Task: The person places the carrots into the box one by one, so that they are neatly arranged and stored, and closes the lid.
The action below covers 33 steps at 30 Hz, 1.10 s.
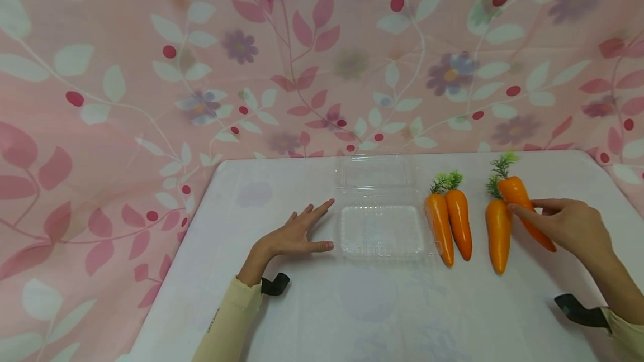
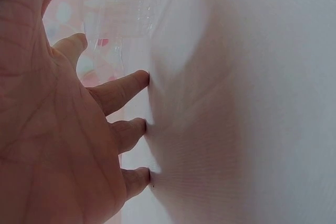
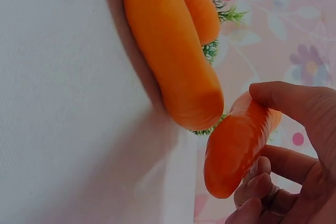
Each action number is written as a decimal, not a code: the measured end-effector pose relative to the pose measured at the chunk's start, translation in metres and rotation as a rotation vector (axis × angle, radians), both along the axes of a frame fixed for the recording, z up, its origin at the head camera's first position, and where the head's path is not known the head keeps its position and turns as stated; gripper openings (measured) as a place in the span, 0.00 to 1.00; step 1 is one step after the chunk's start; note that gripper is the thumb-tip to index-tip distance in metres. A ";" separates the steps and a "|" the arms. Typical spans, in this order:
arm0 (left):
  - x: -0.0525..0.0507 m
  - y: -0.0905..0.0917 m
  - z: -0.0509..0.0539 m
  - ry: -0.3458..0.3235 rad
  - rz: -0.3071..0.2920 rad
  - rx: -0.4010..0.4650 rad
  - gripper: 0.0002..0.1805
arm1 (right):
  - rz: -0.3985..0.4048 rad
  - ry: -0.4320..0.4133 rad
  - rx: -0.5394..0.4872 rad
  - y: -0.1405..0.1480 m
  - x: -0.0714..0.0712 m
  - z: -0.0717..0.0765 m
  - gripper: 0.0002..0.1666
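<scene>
My right hand (image 1: 581, 225) pinches an orange carrot (image 1: 515, 189) with a green top between thumb and fingers. In the right wrist view the held carrot (image 3: 236, 153) slants, its narrow end towards the camera. Just left of it on the table lies another carrot (image 1: 498, 239). Two more carrots, one (image 1: 440, 228) beside the other (image 1: 458, 222), lie by the right side of a clear plastic box (image 1: 382, 196). Left of this box, my left hand (image 1: 292, 237) has its fingers spread and holds nothing; its fingertips (image 2: 142, 78) touch the white tabletop.
The box's clear lid (image 1: 374, 172) is folded back towards the rear edge of the white-covered table (image 1: 312, 312). Behind the table hangs a pink floral cloth (image 1: 312, 49). A black strap end (image 1: 581, 310) sticks out at the right wrist.
</scene>
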<state>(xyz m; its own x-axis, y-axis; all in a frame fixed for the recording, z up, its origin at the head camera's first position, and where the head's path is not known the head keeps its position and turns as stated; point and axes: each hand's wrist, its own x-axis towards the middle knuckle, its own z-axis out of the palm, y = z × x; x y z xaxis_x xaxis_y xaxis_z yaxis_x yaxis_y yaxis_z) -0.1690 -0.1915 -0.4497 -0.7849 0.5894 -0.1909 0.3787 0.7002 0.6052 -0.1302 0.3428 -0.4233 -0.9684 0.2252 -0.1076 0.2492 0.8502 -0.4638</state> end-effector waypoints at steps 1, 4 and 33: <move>0.000 0.000 0.000 0.000 0.001 0.002 0.54 | 0.002 0.005 -0.008 -0.001 0.000 0.001 0.53; 0.000 0.000 -0.001 -0.001 0.002 0.007 0.54 | 0.003 0.007 -0.039 -0.005 0.001 0.003 0.53; -0.002 0.000 0.001 -0.018 -0.002 -0.002 0.54 | 0.135 0.106 -0.158 -0.043 0.001 0.020 0.43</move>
<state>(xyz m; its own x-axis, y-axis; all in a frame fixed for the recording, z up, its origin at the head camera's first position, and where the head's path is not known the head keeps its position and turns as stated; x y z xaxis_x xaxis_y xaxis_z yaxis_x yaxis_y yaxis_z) -0.1714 -0.1914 -0.4492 -0.7804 0.5903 -0.2061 0.3689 0.7008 0.6105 -0.1288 0.3003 -0.4038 -0.9963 0.0809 -0.0275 0.0808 0.7871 -0.6115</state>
